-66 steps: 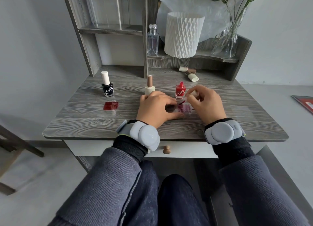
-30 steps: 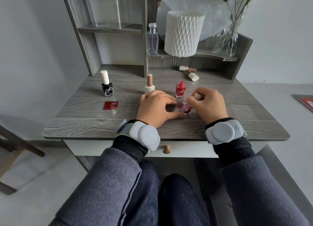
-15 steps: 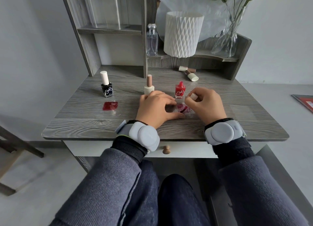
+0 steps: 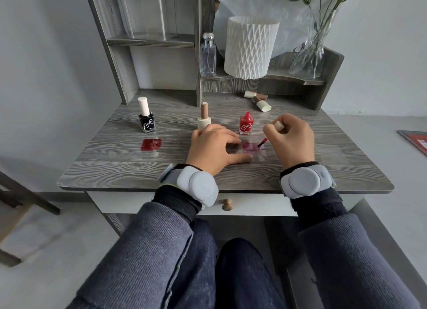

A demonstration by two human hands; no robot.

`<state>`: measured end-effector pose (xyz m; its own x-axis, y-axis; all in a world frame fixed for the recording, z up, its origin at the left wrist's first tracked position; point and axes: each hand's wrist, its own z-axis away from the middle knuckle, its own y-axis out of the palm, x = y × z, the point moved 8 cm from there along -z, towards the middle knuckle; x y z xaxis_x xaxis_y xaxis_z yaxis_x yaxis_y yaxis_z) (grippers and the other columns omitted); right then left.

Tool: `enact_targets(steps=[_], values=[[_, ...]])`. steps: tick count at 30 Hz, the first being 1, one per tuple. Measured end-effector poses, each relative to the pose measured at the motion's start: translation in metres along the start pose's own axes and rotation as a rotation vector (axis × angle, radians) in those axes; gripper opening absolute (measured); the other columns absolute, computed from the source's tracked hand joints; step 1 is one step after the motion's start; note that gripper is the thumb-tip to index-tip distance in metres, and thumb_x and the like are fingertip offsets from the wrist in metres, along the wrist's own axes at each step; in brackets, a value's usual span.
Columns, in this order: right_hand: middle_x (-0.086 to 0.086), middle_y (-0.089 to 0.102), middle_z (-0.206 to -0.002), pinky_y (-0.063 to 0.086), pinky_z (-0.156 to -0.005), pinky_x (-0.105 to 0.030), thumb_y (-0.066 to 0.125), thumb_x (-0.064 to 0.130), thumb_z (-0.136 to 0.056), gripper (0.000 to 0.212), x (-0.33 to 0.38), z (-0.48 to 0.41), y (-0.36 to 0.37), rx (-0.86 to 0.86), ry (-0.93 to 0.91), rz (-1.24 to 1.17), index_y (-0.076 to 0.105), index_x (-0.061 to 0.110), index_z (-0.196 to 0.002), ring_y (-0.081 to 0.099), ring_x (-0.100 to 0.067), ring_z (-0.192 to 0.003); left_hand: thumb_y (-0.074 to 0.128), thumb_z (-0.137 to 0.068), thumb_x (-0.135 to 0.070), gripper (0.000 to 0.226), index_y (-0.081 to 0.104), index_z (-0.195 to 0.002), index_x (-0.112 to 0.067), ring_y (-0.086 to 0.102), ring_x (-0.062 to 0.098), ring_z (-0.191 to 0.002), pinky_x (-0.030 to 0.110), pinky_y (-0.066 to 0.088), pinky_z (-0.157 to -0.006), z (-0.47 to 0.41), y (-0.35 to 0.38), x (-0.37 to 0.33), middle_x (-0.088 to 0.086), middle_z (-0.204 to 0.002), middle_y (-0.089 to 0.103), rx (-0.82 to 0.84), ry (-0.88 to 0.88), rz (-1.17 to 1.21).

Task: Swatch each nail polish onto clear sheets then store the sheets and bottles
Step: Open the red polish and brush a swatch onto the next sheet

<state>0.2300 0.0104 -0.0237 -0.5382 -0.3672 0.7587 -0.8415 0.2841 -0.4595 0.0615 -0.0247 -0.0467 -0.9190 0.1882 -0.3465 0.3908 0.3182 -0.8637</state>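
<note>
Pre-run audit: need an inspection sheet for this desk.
Surface: grey wood-grain desk top, dark red swatch at left.
Job's things: open red polish bottle, black polish bottle and beige polish bottle upright; clear sheet part painted.
Clutter: two cream-and-brown bottles lying at the back.
Grips: left hand presses the sheet; right hand pinches the white-capped brush, tip at the sheet.
Cables: nothing seen.
Surroundings: glass perfume bottle, white ribbed cylinder on shelf.

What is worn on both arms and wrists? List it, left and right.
The left hand and right hand are bare. Each wrist carries a rounded pale grey device, the left device and the right device, on wide black fabric straps. The left device shows a thin yellow-green edge. The sleeves are dark blue-grey ribbed knit. No cables show.
</note>
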Motion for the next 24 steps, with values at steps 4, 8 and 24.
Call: enact_targets(steps=[4,8,24], values=[[0.002,0.049,-0.060,0.032,-0.055,-0.028,0.057,0.018,-0.080,0.015,-0.005,-0.001,-0.011,-0.113,0.033,-0.020,0.057,0.005,-0.071,0.040,-0.012,-0.055,0.061,-0.068,-0.071,0.058,0.068,-0.112,-0.034,0.037,0.005,-0.125,0.035,0.022,-0.098,0.000,0.000,0.000,-0.022,-0.123,0.059,-0.001,-0.005,0.001],[0.006,0.050,-0.062,0.036,-0.056,-0.029,0.056,0.019,-0.087,0.013,-0.006,-0.002,-0.013,-0.142,0.040,-0.033,0.060,0.010,-0.079,0.042,-0.010,-0.056,0.061,-0.070,-0.071,0.057,0.066,-0.114,-0.034,0.034,0.005,-0.127,0.035,0.019,-0.098,0.001,0.000,-0.001,-0.023,-0.125,0.057,0.012,-0.011,-0.005],[0.005,0.051,-0.064,0.035,-0.055,-0.026,0.057,0.021,-0.091,0.012,-0.002,-0.006,-0.007,-0.077,-0.005,-0.087,0.064,0.010,-0.091,0.041,-0.008,-0.056,0.060,-0.092,-0.029,0.029,0.068,-0.115,-0.014,0.057,0.017,-0.112,0.024,0.035,-0.098,-0.001,-0.025,-0.004,0.000,-0.118,0.067,-0.234,-0.035,0.160]])
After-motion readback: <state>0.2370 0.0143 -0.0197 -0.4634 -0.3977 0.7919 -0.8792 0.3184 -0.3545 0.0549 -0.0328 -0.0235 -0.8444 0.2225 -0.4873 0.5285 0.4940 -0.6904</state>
